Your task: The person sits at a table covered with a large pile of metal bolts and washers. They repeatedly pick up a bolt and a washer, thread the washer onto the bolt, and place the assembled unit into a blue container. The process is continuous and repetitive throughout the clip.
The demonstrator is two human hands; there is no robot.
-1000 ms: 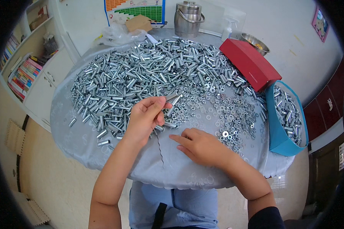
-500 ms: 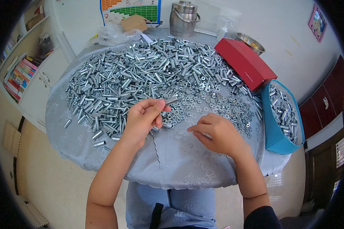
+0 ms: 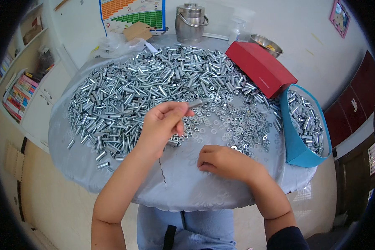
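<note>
From the head camera, the left hand was lifted over the round table with the pale grey cloth, its fingers pinched shut on one short shiny metal sleeve that poked out toward the big pile. The right hand lay curled on the cloth just beside the scatter of small silver nuts and washers; I could not tell if it held one. The huge heap of silver metal sleeves covered most of the table, so most of the work looked left to do. The blue bin at the right edge already held a good lot of finished-looking pieces. A red box lay behind it.
</note>
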